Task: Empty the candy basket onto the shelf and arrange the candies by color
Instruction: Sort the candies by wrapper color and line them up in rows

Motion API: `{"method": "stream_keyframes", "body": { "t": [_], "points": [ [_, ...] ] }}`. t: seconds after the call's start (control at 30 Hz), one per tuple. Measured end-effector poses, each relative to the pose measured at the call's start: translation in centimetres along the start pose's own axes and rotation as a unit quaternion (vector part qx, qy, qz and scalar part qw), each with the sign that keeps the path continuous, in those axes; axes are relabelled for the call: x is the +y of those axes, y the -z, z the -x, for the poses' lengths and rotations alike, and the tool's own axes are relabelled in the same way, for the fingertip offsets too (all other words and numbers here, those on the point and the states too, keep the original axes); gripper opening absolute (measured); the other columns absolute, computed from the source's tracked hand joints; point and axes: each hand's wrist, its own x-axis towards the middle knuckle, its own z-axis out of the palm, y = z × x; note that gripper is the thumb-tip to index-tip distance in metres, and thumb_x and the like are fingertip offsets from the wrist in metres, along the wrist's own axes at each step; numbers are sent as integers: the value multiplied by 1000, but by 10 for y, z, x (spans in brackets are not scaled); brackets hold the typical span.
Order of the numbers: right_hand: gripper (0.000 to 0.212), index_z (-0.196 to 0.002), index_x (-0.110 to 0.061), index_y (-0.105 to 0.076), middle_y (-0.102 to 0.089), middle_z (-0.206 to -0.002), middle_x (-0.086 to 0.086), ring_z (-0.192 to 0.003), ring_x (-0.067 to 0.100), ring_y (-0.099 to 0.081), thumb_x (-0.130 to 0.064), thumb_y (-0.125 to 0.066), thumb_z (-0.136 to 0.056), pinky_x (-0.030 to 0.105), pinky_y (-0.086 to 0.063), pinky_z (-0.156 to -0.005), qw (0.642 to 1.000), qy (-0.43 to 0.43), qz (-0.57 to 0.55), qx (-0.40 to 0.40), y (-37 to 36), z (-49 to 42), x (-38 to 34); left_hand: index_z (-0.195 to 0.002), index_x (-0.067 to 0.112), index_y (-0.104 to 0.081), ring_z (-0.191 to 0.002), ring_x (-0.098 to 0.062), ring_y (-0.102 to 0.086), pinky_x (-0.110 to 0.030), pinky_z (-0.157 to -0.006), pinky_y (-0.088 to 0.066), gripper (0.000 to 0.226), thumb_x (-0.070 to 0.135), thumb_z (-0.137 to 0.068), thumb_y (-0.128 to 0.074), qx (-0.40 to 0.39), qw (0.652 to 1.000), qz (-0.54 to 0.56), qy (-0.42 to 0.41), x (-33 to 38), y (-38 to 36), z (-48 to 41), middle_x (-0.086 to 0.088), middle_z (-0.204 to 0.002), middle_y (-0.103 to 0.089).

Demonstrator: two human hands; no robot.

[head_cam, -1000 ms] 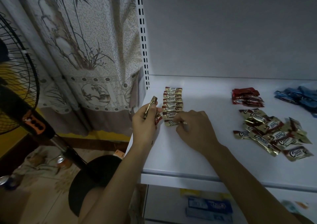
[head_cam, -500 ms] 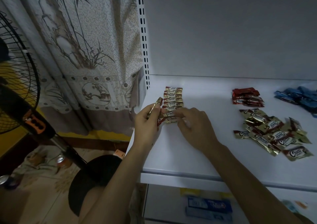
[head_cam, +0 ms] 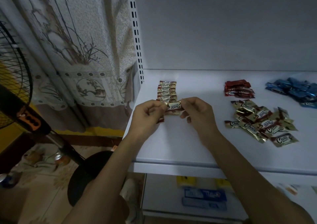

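Observation:
A gold Choco candy [head_cam: 174, 107] is stretched flat between my two hands just above the white shelf [head_cam: 188, 146]. My left hand [head_cam: 147, 115] pinches its left end and my right hand [head_cam: 197, 114] pinches its right end. Behind it a neat column of gold candies [head_cam: 167, 90] runs toward the shelf's back. More wrapper shows under my left hand's fingers. A loose heap of gold candies [head_cam: 260, 120] lies to the right, a small pile of red candies [head_cam: 238, 89] behind that, and blue candies [head_cam: 295, 90] at the far right. No basket is in view.
The slotted shelf upright [head_cam: 136, 35] stands at the left rear corner beside a patterned curtain [head_cam: 77, 43]. A standing fan [head_cam: 22, 112] with a black base [head_cam: 91, 172] is on the floor to the left. Boxes sit on the lower shelf [head_cam: 204, 196].
My right hand left the column and rose to meet my left hand. The candy my left hand held upright now lies level between both hands.

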Motion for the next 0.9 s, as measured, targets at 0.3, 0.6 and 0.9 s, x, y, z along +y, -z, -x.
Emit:
{"method": "stream_keyframes", "body": {
  "t": [0.3, 0.6, 0.9],
  "points": [
    [5, -87, -11, -66, -71, -69, -5, -63, 4, -64, -8, -68, -84, 11, -44, -56, 997, -1, -17, -74, -8, 6, -4, -85, 2, -62, -52, 1, -55, -13, -50, -43, 6, -2, -90, -61, 24, 999, 2, -26, -1, 8, 14, 14, -54, -61],
    [15, -101, -22, -71, -71, -98, -1, -90, 11, -65, -16, -63, -90, 25, -49, -82, 984, 100, 140, -44, -4, -6, 14, -85, -7, -64, -48, 3, -49, -9, -50, -40, 18, 2, -95, -53, 67, 997, 41, 4, 0, 7, 13, -6, -63, -60],
    [13, -96, -21, -68, -66, -91, -2, -86, 20, -57, -25, -65, -84, 29, -28, -75, 874, 247, 418, -30, -3, 1, 23, -84, 1, -67, -43, -1, -40, -12, -40, -32, 22, 10, -97, -52, 94, 992, 71, 39, -2, 13, 13, 8, -58, -65]
  ]
}}
